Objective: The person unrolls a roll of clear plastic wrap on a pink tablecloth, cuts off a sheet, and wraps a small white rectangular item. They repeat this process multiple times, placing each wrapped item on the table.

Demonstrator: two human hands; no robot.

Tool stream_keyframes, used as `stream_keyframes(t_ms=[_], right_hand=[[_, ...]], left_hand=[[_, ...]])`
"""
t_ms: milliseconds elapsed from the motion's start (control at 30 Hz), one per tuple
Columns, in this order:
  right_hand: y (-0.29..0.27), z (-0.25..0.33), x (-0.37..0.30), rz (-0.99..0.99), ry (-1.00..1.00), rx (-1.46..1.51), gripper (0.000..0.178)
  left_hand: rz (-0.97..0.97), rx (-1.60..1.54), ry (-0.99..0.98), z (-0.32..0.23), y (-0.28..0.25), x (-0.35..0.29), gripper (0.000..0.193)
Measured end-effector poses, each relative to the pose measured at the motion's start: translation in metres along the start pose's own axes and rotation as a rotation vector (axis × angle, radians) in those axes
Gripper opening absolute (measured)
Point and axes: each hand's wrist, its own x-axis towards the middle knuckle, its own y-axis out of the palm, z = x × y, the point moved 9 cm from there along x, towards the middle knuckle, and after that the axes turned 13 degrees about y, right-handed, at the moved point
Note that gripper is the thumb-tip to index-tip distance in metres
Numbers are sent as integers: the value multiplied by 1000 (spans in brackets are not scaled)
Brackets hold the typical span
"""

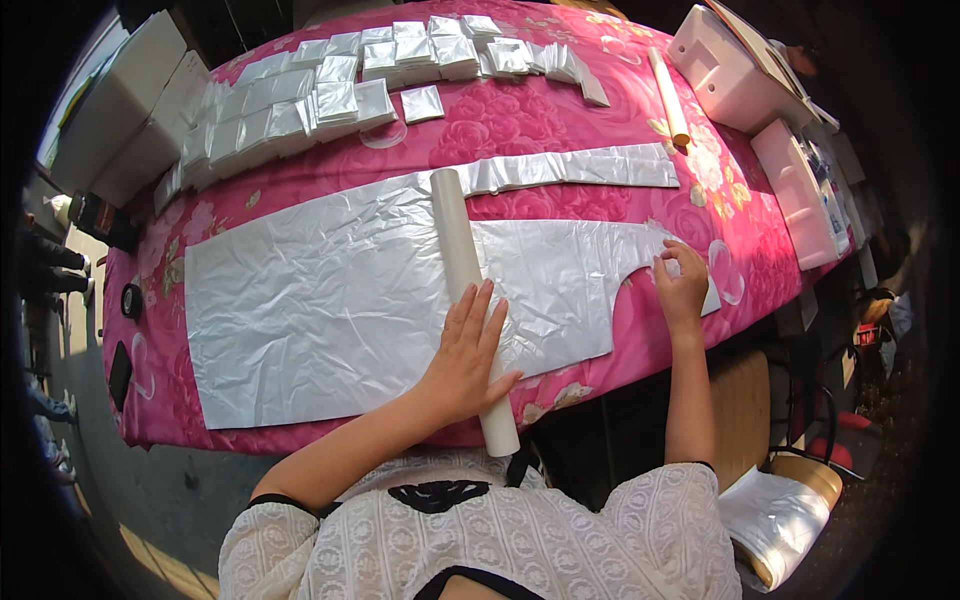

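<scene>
A large sheet-like white plastic bag (310,310) lies spread and wrinkled across the pink floral cloth. Across it rests a long pale tube (457,235), its near end reaching past the table's front edge. My left hand (466,350) presses on the tube with fingers stretched out and spread. At the right end of the bag, my right hand (683,285) has its fingers curled together at the narrow handle-like part, seeming to pinch it; the fingertips are partly hidden. Beyond the tube, a long folded strip of white plastic (580,168) runs to the right.
Many folded white plastic packets (335,100) lie in rows along the far side. Another tube (668,95) is at the far right, near white foam boxes (715,65). A tape roll (131,300) and a black phone-like object (120,376) lie at the left edge. A stool (740,410) stands right.
</scene>
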Motion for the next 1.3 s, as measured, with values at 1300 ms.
stream_keyframes(t_ms=[1300], right_hand=[[50,151,-206,1190,365,137,42]], left_hand=[[-186,378,-350,101,-198,-115,22]])
